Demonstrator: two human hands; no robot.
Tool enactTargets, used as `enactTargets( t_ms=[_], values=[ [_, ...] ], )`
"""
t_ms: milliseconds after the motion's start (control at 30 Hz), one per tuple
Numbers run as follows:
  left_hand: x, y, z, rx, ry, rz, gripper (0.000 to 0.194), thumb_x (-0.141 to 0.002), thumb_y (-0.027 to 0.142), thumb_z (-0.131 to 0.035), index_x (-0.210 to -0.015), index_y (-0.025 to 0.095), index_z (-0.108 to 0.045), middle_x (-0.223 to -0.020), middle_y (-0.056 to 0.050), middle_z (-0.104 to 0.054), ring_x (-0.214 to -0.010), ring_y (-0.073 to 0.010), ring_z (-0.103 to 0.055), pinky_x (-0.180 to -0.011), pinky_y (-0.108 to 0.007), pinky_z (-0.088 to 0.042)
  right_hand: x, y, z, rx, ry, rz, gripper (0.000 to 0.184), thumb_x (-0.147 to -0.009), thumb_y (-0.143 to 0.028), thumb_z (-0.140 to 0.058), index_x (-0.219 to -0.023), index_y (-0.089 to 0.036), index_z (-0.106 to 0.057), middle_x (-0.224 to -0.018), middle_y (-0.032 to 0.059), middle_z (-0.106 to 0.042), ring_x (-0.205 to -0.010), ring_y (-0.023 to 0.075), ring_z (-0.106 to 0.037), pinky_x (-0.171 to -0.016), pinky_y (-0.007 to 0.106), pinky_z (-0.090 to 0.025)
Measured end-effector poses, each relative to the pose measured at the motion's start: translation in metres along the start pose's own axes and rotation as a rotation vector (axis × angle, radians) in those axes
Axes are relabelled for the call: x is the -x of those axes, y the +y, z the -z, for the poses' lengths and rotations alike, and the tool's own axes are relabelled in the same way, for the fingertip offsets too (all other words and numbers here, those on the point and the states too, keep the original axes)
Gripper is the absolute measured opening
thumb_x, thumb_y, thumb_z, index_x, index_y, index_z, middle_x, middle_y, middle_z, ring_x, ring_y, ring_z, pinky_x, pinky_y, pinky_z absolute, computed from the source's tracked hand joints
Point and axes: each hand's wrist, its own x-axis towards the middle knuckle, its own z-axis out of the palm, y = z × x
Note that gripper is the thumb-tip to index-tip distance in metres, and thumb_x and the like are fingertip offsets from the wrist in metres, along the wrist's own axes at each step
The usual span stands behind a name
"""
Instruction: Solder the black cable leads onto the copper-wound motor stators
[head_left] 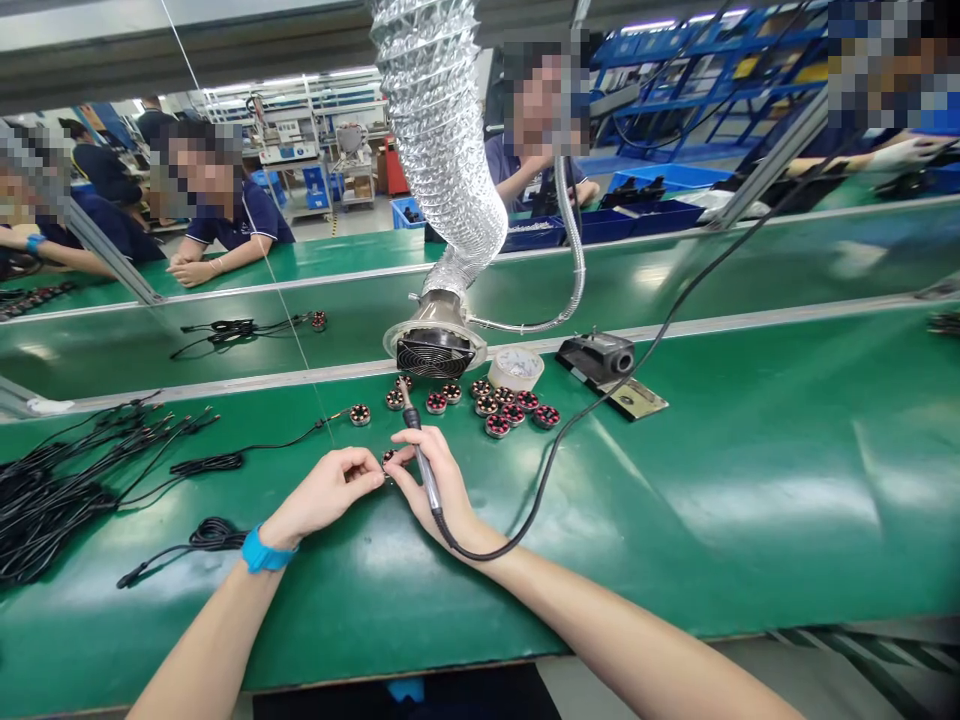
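Note:
My left hand pinches a small round red-and-black part just above the green table; a blue wristband sits on that wrist. My right hand touches the same part with its fingertips and also grips a soldering iron, tip pointing away from me. The iron's black cable loops right and up. Several similar round parts lie in a cluster beyond my hands.
A silver fume duct with a fan mouth hangs over the parts. A solder roll and iron stand sit to its right. Black cables pile at left. Other people sit across the green conveyor.

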Motion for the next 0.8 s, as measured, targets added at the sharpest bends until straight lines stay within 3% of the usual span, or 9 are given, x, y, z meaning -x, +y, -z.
enactTargets(
  t_ms=[133, 300, 533, 633, 800],
  values=[
    [-0.002, -0.001, -0.004, 0.148, 0.004, 0.045, 0.031, -0.084, 0.046, -0.061, -0.076, 0.016, -0.058, -0.068, 0.002, -0.052, -0.065, -0.0123, -0.045, -0.062, -0.025, -0.034, 0.0, 0.001, 0.0, -0.004, 0.015, -0.002, 0.031, -0.085, -0.007, -0.061, -0.11, -0.025, -0.057, -0.106, 0.0012, -0.048, -0.075, 0.0095, -0.07, -0.082, 0.028, -0.058],
    [-0.005, -0.006, -0.007, 0.211, 0.031, 0.089, 0.034, -0.082, 0.049, -0.064, -0.076, 0.016, -0.058, -0.056, 0.007, -0.037, -0.051, -0.0084, -0.03, -0.05, -0.024, -0.021, 0.0, 0.005, -0.001, 0.012, 0.023, 0.016, 0.03, -0.086, -0.008, -0.06, -0.111, -0.025, -0.058, -0.106, 0.0015, -0.049, -0.076, 0.0098, -0.07, -0.081, 0.027, -0.057],
    [-0.013, -0.019, -0.008, 0.303, 0.185, 0.11, 0.035, -0.078, 0.048, -0.07, -0.075, 0.015, -0.059, -0.056, 0.007, -0.037, -0.053, -0.0077, -0.027, -0.05, -0.024, -0.017, -0.011, 0.001, 0.012, 0.031, 0.103, -0.032, 0.026, -0.096, -0.023, -0.053, -0.121, -0.023, -0.062, -0.104, 0.0055, -0.063, -0.078, 0.0126, -0.069, -0.082, 0.028, -0.056],
    [-0.017, -0.027, -0.01, 0.313, 0.217, 0.131, 0.036, -0.077, 0.048, -0.071, -0.076, 0.014, -0.06, -0.056, 0.007, -0.037, -0.052, -0.0075, -0.027, -0.05, -0.024, -0.016, -0.017, -0.002, 0.019, -0.029, 0.147, -0.133, 0.029, -0.098, -0.034, -0.052, -0.122, -0.021, -0.063, -0.09, 0.0037, -0.07, -0.07, 0.0129, -0.069, -0.072, 0.026, -0.057],
    [-0.02, -0.032, -0.011, 0.316, 0.218, 0.141, 0.035, -0.076, 0.048, -0.072, -0.075, 0.015, -0.061, -0.056, 0.006, -0.038, -0.052, -0.0075, -0.027, -0.05, -0.024, -0.016, -0.018, -0.001, 0.025, -0.099, 0.22, -0.178, 0.034, -0.097, -0.044, -0.049, -0.095, -0.017, -0.068, -0.056, -0.0012, -0.062, -0.045, 0.0113, -0.058, -0.046, 0.021, -0.05]
  ],
)
